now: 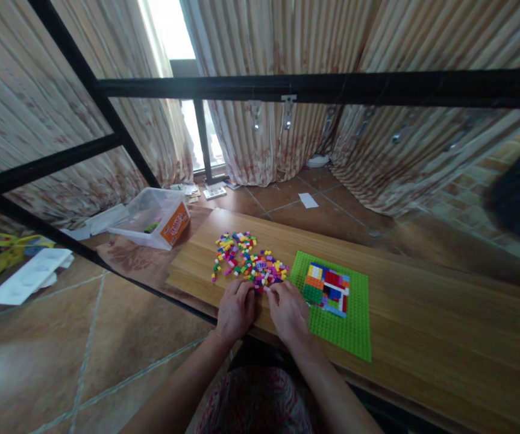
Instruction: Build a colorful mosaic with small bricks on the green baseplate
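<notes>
A loose pile of small multicoloured building bricks [246, 256] lies on the wooden tabletop [422, 313] in front of me. At the pile's near edge, my left hand [236, 308] has its fingers curled and closed; what they hold, if anything, is hidden. My right hand [289, 308] is just across from it, thumb and fingers pinched on what looks like a small pale pink brick [266, 289]. Right of the pile lies a green baseplate [357, 328], partly behind my right hand. On it sits a roughly square patch of joined bricks [327, 290] in several colours.
A clear plastic box [146, 211] with an orange label and a few green pieces stands past the table's left end. A black metal frame [287, 85] with hanging clips runs across, before striped curtains [260, 36]. Papers [29, 277] lie on the tiled floor.
</notes>
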A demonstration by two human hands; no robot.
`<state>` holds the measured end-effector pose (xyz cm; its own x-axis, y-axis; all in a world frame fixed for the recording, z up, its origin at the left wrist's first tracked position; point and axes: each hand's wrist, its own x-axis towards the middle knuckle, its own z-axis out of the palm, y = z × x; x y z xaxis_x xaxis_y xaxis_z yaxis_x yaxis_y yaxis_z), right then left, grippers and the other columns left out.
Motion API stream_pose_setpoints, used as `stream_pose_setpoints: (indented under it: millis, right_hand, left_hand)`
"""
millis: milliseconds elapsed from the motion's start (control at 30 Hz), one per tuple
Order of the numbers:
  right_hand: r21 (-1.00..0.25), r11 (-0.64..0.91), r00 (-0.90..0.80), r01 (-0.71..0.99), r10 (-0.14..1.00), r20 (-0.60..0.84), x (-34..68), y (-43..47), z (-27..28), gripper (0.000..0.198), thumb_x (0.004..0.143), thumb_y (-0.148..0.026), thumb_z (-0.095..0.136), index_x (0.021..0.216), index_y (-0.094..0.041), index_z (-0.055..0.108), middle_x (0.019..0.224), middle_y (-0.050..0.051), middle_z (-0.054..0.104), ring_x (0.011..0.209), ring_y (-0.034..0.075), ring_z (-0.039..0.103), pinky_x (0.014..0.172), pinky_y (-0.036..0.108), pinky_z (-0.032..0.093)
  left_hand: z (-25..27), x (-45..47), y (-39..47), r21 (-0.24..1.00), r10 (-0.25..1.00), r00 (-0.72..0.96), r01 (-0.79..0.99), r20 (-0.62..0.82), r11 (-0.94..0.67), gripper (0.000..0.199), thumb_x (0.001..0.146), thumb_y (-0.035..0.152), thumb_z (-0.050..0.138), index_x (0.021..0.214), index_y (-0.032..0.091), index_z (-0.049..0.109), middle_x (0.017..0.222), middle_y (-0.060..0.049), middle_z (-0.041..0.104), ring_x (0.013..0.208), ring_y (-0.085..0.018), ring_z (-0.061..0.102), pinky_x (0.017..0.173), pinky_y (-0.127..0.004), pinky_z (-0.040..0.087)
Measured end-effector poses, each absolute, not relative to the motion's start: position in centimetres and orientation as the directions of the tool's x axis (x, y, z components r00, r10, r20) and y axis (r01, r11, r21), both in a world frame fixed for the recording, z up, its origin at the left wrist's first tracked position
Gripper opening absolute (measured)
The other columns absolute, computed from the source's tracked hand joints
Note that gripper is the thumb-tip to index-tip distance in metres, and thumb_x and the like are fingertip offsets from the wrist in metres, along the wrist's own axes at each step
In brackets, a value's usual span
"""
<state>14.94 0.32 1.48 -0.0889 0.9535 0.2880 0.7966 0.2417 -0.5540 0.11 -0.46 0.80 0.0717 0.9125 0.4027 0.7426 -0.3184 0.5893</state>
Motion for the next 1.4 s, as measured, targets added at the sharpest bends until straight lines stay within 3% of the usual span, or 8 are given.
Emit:
stream_pose_setpoints:
  millis: [200, 367, 667, 833, 1033, 1167, 1267, 1400]
  right_hand:
    - [-0.724, 0.247, -0.082, 0.644, 0.963, 0.256, 15.9, -1.9, 3.7, 0.02, 0.093, -0.031, 0.047, 0.084, -0.023, 0.063, 0.083, 0.004, 0.063, 0.078, 0.018, 0.058, 0.072, 0.03, 0.043]
    - [-0.822, 0.202, -0.056, 0.533, 0.977, 0.204, 17.1, -3.9, 5.1, 0.017, 0.091, -0.027, 0.05, 0.082, -0.022, 0.064, 0.082, 0.003, 0.063, 0.076, 0.016, 0.06, 0.07, 0.027, 0.044]
    - [-0.994, -0.086, 0.164, 0.067, 0.984, -0.074, 18.8, -7.0, 4.3, 0.021, 0.085, -0.038, 0.055, 0.081, -0.02, 0.065, 0.077, 0.003, 0.067, 0.073, 0.017, 0.061, 0.066, 0.026, 0.047]
    - [-0.983, -0.153, 0.225, -0.097, 0.959, -0.172, 20.0, -7.2, 4.3, 0.023, 0.077, -0.041, 0.064, 0.072, -0.018, 0.066, 0.068, 0.001, 0.063, 0.066, 0.015, 0.056, 0.063, 0.025, 0.044]
    - [-0.966, -0.188, 0.166, -0.179, 0.962, -0.218, 21.9, -7.5, 4.3, 0.027, 0.076, -0.044, 0.066, 0.072, -0.017, 0.067, 0.059, -0.002, 0.057, 0.057, 0.012, 0.049, 0.056, 0.023, 0.039]
    - [-0.98, -0.162, 0.257, -0.117, 0.948, -0.187, 24.1, -6.8, 3.7, 0.027, 0.076, -0.044, 0.066, 0.078, -0.018, 0.069, 0.061, -0.001, 0.059, 0.058, 0.013, 0.052, 0.057, 0.025, 0.041]
    - [-0.988, -0.115, 0.392, 0.103, 0.918, -0.067, 26.5, -5.4, 3.2, 0.025, 0.078, -0.043, 0.063, 0.082, -0.019, 0.07, 0.073, 0.002, 0.067, 0.069, 0.017, 0.059, 0.067, 0.029, 0.045]
    - [-0.924, -0.073, 0.398, 0.376, 0.913, 0.09, 28.7, -2.9, 2.8, 0.023, 0.081, -0.039, 0.058, 0.084, -0.02, 0.071, 0.087, 0.006, 0.071, 0.081, 0.021, 0.064, 0.077, 0.034, 0.047]
  left_hand:
    - [3.2, 0.9, -1.6, 0.854, 0.972, 0.071, 0.467, 0.222, -0.229, 0.023, 0.091, 0.032, 0.05, 0.107, 0.02, 0.06, 0.097, -0.006, 0.065, 0.089, -0.018, 0.061, 0.081, -0.031, 0.05]
    - [4.4, 2.8, -2.9, 0.987, 0.988, 0.153, 0.152, 0.026, -0.05, 0.019, 0.086, 0.036, 0.056, 0.086, 0.019, 0.063, 0.081, -0.003, 0.065, 0.077, -0.015, 0.059, 0.072, -0.027, 0.048]
    - [4.6, 6.0, -4.4, 0.959, 0.947, 0.242, -0.139, -0.21, 0.248, 0.023, 0.078, 0.037, 0.067, 0.079, 0.016, 0.059, 0.066, 0.002, 0.053, 0.061, -0.009, 0.047, 0.06, -0.021, 0.04]
    - [4.9, 7.7, -4.5, 0.943, 0.922, 0.297, -0.142, -0.249, 0.301, 0.026, 0.076, 0.039, 0.069, 0.077, 0.015, 0.058, 0.065, 0.002, 0.051, 0.062, -0.009, 0.045, 0.06, -0.021, 0.037]
    - [4.9, 8.8, -3.9, 0.94, 0.877, 0.41, -0.116, -0.248, 0.32, 0.027, 0.077, 0.04, 0.066, 0.075, 0.015, 0.058, 0.061, 0.003, 0.05, 0.057, -0.008, 0.042, 0.057, -0.021, 0.034]
    - [4.8, 8.7, -3.1, 0.971, 0.898, 0.391, -0.034, -0.205, 0.236, 0.02, 0.078, 0.034, 0.065, 0.076, 0.015, 0.058, 0.061, 0.003, 0.049, 0.058, -0.008, 0.042, 0.057, -0.02, 0.034]
    - [4.3, 8.0, -2.1, 0.992, 0.941, 0.312, 0.055, -0.129, 0.118, 0.017, 0.079, 0.031, 0.063, 0.076, 0.015, 0.059, 0.066, 0.002, 0.051, 0.064, -0.01, 0.045, 0.061, -0.021, 0.037]
    - [3.3, 6.9, -0.7, 0.989, 0.967, 0.253, 0.147, -0.026, -0.012, 0.016, 0.08, 0.031, 0.061, 0.075, 0.016, 0.059, 0.069, 0.001, 0.053, 0.067, -0.011, 0.047, 0.063, -0.022, 0.039]
